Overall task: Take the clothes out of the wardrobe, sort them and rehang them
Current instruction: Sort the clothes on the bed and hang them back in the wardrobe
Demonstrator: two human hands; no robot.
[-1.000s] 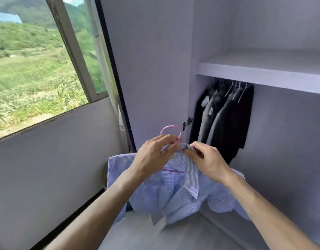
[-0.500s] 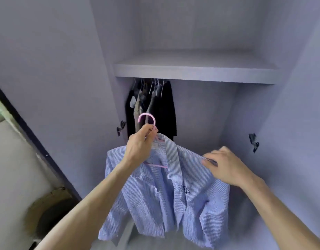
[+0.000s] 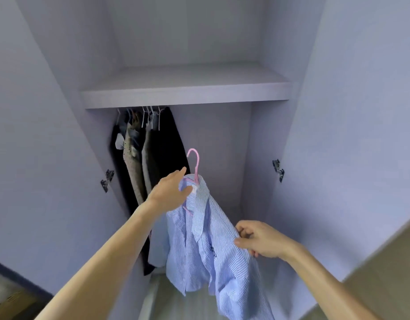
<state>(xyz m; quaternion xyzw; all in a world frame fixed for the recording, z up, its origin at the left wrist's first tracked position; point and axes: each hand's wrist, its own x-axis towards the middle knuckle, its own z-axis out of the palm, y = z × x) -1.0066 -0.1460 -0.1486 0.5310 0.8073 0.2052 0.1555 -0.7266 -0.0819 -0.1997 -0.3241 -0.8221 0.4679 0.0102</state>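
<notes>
The head camera is looking into an open wardrobe [image 3: 338, 112] with pale lilac walls, where a shelf [image 3: 188, 95] is spanning its width and dark clothes [image 3: 153, 162] are hanging bunched at the left beneath it. In front of them, the left hand [image 3: 171, 192] is gripping the collar of a blue striped shirt [image 3: 199, 255] on a pink hanger [image 3: 196, 162]. The right hand [image 3: 259, 239] is lower right, its fingers [image 3: 242, 241] pinching the shirt's shoulder.

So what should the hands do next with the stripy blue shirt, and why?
Probably lift it and hook it up under the shelf, right of the dark clothes. The left hand holds the pink hanger by its neck, hook free and pointing up, well below the shelf. The right hand pinches the blue striped shirt at its shoulder. The rail is hidden.
</notes>
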